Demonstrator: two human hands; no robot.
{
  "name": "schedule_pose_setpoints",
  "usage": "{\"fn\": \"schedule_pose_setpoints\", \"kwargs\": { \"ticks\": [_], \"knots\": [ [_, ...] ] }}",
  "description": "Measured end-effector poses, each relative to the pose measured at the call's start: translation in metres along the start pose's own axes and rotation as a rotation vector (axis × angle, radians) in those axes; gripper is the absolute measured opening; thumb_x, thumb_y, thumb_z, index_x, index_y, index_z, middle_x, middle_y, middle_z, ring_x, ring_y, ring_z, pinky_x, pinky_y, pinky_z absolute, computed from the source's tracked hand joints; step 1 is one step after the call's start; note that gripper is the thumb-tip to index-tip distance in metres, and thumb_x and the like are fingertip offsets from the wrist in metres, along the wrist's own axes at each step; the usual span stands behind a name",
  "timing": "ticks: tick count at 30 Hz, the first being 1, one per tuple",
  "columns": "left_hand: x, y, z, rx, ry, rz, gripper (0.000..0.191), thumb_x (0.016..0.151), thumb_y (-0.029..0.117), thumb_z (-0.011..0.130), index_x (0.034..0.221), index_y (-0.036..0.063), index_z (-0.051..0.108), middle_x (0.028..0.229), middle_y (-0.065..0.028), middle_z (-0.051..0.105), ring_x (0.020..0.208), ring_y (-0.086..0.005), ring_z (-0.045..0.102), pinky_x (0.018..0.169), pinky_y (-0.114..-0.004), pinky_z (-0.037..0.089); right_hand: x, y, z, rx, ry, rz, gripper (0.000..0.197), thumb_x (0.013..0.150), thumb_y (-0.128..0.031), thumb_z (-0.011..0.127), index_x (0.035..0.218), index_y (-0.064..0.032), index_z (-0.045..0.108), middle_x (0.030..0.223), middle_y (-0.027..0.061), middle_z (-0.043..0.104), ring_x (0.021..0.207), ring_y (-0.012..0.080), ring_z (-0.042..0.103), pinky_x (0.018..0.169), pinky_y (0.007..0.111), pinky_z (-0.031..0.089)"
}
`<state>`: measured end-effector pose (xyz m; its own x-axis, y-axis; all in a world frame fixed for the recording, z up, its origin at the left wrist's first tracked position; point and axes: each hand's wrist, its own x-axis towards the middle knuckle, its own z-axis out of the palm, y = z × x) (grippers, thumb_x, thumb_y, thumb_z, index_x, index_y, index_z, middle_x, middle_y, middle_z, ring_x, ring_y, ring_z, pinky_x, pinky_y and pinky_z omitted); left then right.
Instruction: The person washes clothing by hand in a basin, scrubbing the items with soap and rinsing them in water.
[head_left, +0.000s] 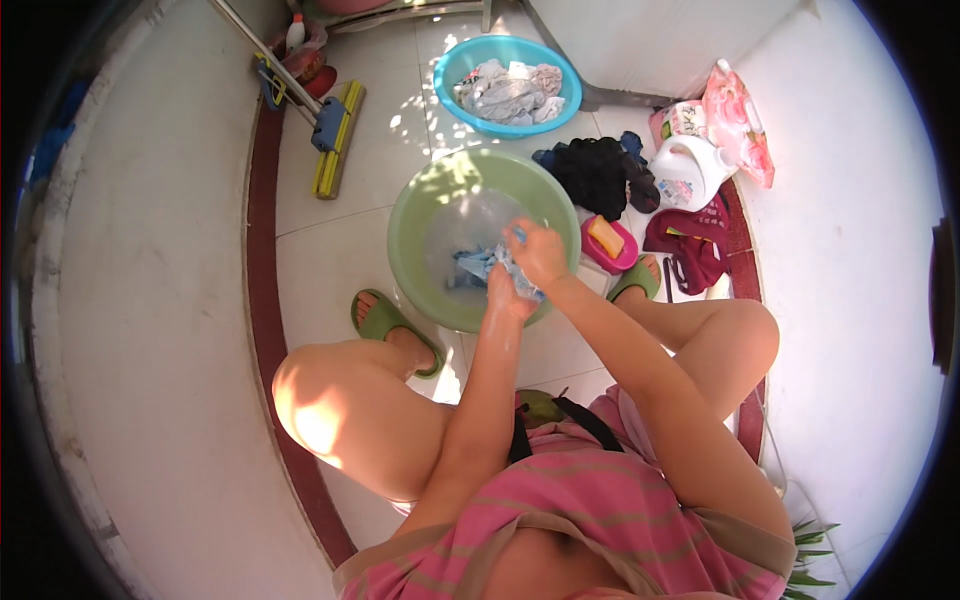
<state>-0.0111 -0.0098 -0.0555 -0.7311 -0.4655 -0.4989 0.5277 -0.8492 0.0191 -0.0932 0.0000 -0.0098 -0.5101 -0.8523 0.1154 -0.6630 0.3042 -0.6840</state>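
A green plastic basin (409, 247) stands on the floor between my feet, with cloudy water (472, 217) in it. Over its near right part, both hands grip a wet light-blue cloth (480, 264). My left hand (512, 289) holds it from below, palm partly up, and suds cling around the fingers. My right hand (538, 251) is closed over the upper part of the same cloth. One end of the fabric trails into the water on the left. Part of the cloth is hidden by the fingers.
Beyond stands a blue basin (444, 90) of light clothes. To the right are dark clothes (592, 176), a pink soap dish (626, 259) with yellow soap (606, 238), a white detergent jug (682, 180) and maroon cloth (694, 247). A sponge mop (330, 139) leans at the left wall.
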Motion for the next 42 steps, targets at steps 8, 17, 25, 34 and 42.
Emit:
{"fn": "schedule_pose_setpoints", "kwargs": {
  "ticks": [8, 17, 25, 34, 42],
  "knots": [
    [-0.014, 0.023, -0.019, 0.0, -0.51, 0.421, 0.029, 0.093, 0.039, 0.04, 0.106, 0.0172, 0.056, 0.107, -0.0008, 0.061, 0.097, -0.021, 0.058, 0.079, -0.039, 0.05, -0.063, -0.093, 0.002, 0.12, -0.131, -0.59, 0.018, 0.08, -0.025, 0.061, 0.089, -0.0091, 0.059, 0.078, 0.0176, 0.063, 0.071, 0.04, 0.06, 0.065, 0.048, 0.047],
    [-0.03, 0.022, 0.046, -0.113, 0.036, 0.076, 0.042, 0.095, 0.039, 0.033, 0.126, 0.0122, 0.045, 0.12, -0.0069, 0.054, 0.111, -0.0277, 0.053, 0.088, -0.045, 0.047, 0.04, -0.03, -0.024, -0.123, 0.156, -0.251, 0.012, 0.079, -0.02, 0.063, 0.088, -0.0125, 0.062, 0.08, 0.012, 0.06, 0.067, 0.0345, 0.06, 0.057, 0.043, 0.046],
    [-0.01, 0.059, -0.036, -0.595, -0.596, -0.267, 0.048, 0.094, 0.044, 0.037, 0.121, 0.0045, 0.043, 0.115, -0.0145, 0.053, 0.107, -0.0287, 0.054, 0.09, -0.04, 0.046, -0.069, -0.07, 0.002, 0.028, -0.24, -0.625, 0.012, 0.078, -0.026, 0.066, 0.081, -0.0147, 0.061, 0.069, 0.0077, 0.056, 0.061, 0.0325, 0.059, 0.052, 0.043, 0.045],
    [-0.016, 0.007, 0.034, -0.06, -0.008, 0.037, 0.029, 0.094, 0.035, 0.036, 0.107, 0.0176, 0.056, 0.102, 0.0, 0.062, 0.099, -0.0183, 0.058, 0.081, -0.037, 0.049, 0.005, -0.029, -0.01, -0.228, 0.04, -0.041, 0.017, 0.086, -0.029, 0.055, 0.094, -0.0149, 0.06, 0.065, 0.0137, 0.062, 0.06, 0.0344, 0.061, 0.055, 0.046, 0.047],
    [-0.019, -0.002, 0.034, 0.033, -0.1, 0.041, 0.027, 0.095, 0.034, 0.042, 0.109, 0.0132, 0.053, 0.1, 0.0005, 0.06, 0.093, -0.0176, 0.059, 0.079, -0.033, 0.05, 0.021, -0.017, -0.017, -0.311, -0.055, 0.111, 0.022, 0.087, -0.031, 0.054, 0.091, -0.0105, 0.061, 0.069, 0.0149, 0.064, 0.071, 0.0359, 0.063, 0.07, 0.046, 0.05]
  ]
}}
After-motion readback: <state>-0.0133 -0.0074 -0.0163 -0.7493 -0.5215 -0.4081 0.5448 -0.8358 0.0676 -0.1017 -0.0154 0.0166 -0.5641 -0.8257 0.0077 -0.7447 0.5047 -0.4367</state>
